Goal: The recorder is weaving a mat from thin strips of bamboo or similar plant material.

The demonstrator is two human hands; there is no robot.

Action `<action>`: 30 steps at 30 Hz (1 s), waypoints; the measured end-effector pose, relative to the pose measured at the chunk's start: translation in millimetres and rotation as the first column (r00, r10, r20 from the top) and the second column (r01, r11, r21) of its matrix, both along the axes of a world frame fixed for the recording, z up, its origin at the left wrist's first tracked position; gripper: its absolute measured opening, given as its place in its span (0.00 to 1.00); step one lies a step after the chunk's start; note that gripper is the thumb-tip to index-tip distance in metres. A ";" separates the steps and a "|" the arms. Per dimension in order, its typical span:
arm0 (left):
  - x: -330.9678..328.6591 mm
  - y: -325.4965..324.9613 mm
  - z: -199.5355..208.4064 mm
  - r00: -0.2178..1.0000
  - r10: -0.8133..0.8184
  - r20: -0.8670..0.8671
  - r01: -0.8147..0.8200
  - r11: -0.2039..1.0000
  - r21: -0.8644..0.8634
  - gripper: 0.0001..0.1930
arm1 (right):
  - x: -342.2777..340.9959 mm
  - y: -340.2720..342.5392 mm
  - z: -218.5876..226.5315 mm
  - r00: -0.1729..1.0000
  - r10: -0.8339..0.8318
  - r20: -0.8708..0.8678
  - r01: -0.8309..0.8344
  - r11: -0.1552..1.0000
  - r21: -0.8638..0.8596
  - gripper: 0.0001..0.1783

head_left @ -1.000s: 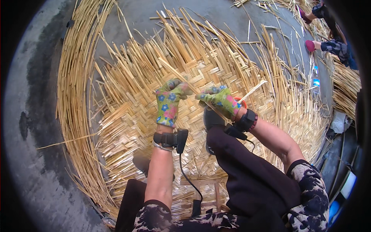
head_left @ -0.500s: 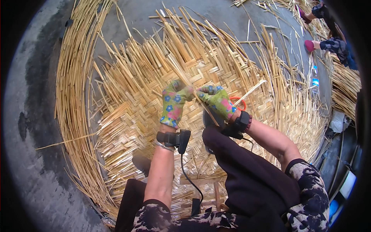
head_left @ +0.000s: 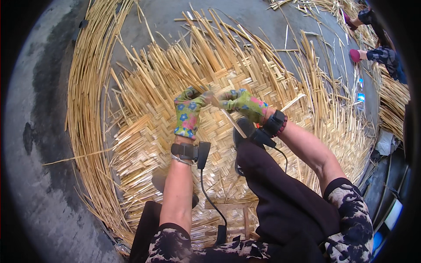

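My gloved left hand (head_left: 187, 113) is closed on a reed strip (head_left: 231, 120) above the middle of a woven reed mat (head_left: 151, 136). My right hand (head_left: 246, 105), in a matching green flowered glove, pinches the same strip just beside the left. The strip slants from the upper left, through both hands, down toward my right knee. Where the fingers meet, motion blurs the strip and fingertips. Unwoven reed ends (head_left: 210, 48) fan out along the mat's far side.
A long pile of loose reeds (head_left: 85, 94) curves along the left on grey concrete (head_left: 35, 184). A plastic bottle (head_left: 360, 95) stands or lies at the right, near another reed bundle (head_left: 394, 98). Another person's foot (head_left: 355, 55) is at the upper right. Wooden bars (head_left: 246, 221) show between my legs.
My left hand has shifted left and slightly up, with the strip tilting flatter at its far end. My right hand has risen a little and its fingers reach farther left.
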State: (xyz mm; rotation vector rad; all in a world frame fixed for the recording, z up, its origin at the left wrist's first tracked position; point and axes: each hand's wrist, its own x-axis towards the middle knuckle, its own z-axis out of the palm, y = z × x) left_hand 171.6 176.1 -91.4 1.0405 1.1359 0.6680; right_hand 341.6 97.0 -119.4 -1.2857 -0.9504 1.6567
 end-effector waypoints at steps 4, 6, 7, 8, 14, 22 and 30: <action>-5.8 3.1 0.6 0.999 -0.022 -0.038 0.026 0.996 0.088 0.09 | 6.1 23.1 20.0 0.984 0.174 -0.029 -0.177 0.967 -0.183 0.15; -5.4 7.3 7.0 0.999 -0.044 -0.004 0.044 0.996 0.083 0.09 | 8.7 30.6 35.5 0.965 0.262 0.001 -0.259 0.955 -0.144 0.18; -5.1 8.9 8.9 0.997 -0.069 0.035 0.066 0.995 0.078 0.09 | 9.7 33.3 41.8 0.938 0.343 0.038 -0.337 0.935 -0.110 0.22; -6.5 10.1 7.5 0.997 -0.067 0.034 0.064 0.995 0.079 0.09 | 9.7 36.4 47.2 0.938 0.345 0.037 -0.339 0.934 -0.109 0.22; -9.2 22.4 6.2 0.967 -0.076 0.243 0.058 0.995 0.082 0.10 | 1.2 47.2 46.8 0.952 0.288 0.101 -0.297 0.951 0.083 0.20; -7.9 27.7 12.5 0.987 -0.085 -0.137 0.099 0.991 0.095 0.12 | -5.0 42.0 60.5 0.992 0.095 -0.085 -0.107 0.983 -0.152 0.15; -10.5 27.1 3.6 0.923 -0.212 -0.320 0.301 0.917 0.262 0.07 | -7.6 30.3 50.9 0.999 0.000 -0.050 -0.007 0.990 -0.141 0.14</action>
